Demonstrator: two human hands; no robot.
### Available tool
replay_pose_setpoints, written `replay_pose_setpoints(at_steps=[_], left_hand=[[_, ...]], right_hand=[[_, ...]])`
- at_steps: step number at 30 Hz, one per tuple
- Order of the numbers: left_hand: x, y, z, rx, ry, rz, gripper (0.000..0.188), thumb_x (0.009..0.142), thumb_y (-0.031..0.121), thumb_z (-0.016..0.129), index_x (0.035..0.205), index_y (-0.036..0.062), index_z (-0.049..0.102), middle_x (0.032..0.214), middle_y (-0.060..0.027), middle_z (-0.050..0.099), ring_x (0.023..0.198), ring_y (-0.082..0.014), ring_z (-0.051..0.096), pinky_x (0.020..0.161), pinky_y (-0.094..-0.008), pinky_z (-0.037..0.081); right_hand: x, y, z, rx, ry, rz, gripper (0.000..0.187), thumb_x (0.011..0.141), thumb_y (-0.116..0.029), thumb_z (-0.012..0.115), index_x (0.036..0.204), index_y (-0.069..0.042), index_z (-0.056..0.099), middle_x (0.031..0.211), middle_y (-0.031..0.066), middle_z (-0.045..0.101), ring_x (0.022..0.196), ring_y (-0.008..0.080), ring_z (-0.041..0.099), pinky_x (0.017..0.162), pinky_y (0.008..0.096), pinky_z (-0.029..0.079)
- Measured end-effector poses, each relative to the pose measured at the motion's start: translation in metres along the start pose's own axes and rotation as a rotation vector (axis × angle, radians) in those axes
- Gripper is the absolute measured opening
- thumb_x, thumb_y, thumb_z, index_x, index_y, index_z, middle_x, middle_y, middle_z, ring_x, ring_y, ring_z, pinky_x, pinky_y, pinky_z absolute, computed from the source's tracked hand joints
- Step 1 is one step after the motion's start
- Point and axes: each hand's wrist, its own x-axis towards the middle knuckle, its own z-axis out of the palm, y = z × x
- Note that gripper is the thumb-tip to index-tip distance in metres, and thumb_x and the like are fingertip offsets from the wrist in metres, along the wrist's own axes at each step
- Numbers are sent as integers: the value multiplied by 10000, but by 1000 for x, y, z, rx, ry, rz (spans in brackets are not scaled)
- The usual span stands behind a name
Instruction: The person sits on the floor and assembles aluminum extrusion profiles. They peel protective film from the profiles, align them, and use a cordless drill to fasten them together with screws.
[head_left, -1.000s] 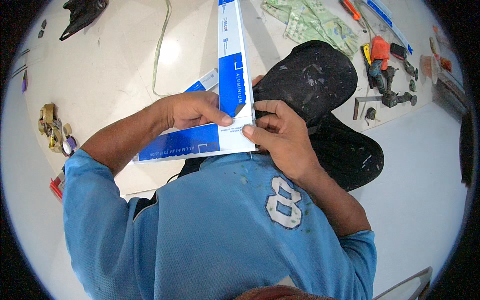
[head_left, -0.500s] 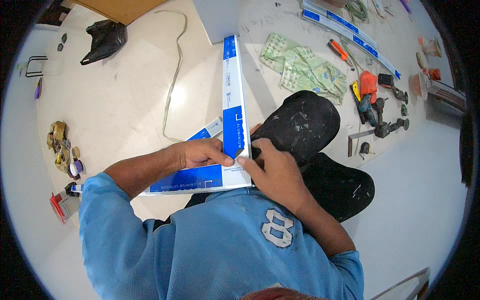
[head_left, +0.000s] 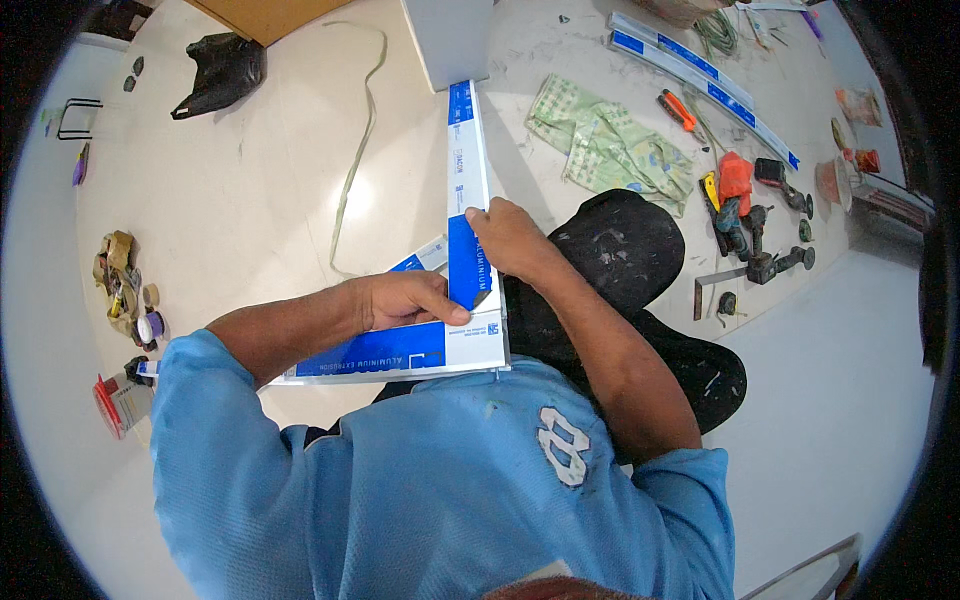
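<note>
Two aluminium profiles in blue-and-white protective film meet at a corner close to my body. The long profile (head_left: 466, 150) runs away from me; the crosswise profile (head_left: 370, 355) lies along my lap. My left hand (head_left: 410, 300) grips the frame just inside the corner, thumb on top and pressed by the joint, fingers partly hidden. Farther up the long profile, my right hand (head_left: 512, 240) is wrapped over its right edge, thumb on the film. A small dark patch shows at the joint. Behind my left hand, another filmed profile end (head_left: 430, 252) slants out.
Beyond the far profile end stands a pale panel (head_left: 447, 40). On the floor at right lie a green cloth (head_left: 615, 145), orange-handled pliers (head_left: 680, 112), power tools (head_left: 765, 265) and more filmed profiles (head_left: 700, 85). At left are a black bag (head_left: 220, 75) and tape rolls (head_left: 150, 325).
My right hand has left the corner and moved farther up the long profile, taking hold of its edge. My left hand keeps its place at the corner.
</note>
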Motion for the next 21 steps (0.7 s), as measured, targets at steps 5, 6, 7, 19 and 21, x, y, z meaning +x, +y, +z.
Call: replay_pose_setpoints(at_steps=[5, 6, 7, 19, 21], left_hand=[[-3, -9, -1, 72, 48, 98, 641, 854, 166, 904, 1368, -98, 626, 1262, -201, 754, 1129, -259, 750, 1047, -385, 586], [-5, -7, -1, 80, 54, 77, 666, 851, 167, 905, 1391, -91, 614, 1286, -198, 747, 1153, -261, 742, 1067, -390, 575], [-5, -6, -2, 83, 47, 60, 683, 851, 172, 906, 1406, -86, 605, 1297, -196, 743, 1164, -262, 737, 1076, -392, 568], [-15, -4, 10, 178, 76, 97, 615, 830, 270, 920, 1269, -92, 685, 1119, -165, 789, 940, -224, 770, 869, -329, 620], [-13, -9, 7, 182, 73, 134, 566, 826, 294, 924, 1204, -72, 715, 1038, -151, 795, 853, -200, 768, 790, -309, 624]], right_hand=[[0, -3, 4, 108, -14, 0, 553, 1116, -388, 527, 1164, 148, 652, 1132, 382, 715, 1093, 519, 716, 993, 565, 543], [1, 0, 6, 154, -15, 2, 546, 1118, -385, 526, 1169, 144, 651, 1128, 378, 716, 1086, 516, 717, 988, 564, 542], [3, 3, 8, 201, -19, 8, 540, 1119, -383, 525, 1174, 140, 649, 1123, 373, 717, 1078, 512, 719, 983, 563, 542], [11, 18, 28, 302, -55, 6, 574, 1124, -408, 523, 1157, 158, 608, 1084, 377, 714, 1034, 489, 732, 937, 563, 552], [12, 15, 26, 257, -60, -2, 575, 1123, -410, 524, 1160, 158, 601, 1075, 384, 711, 1042, 500, 728, 939, 569, 551]])
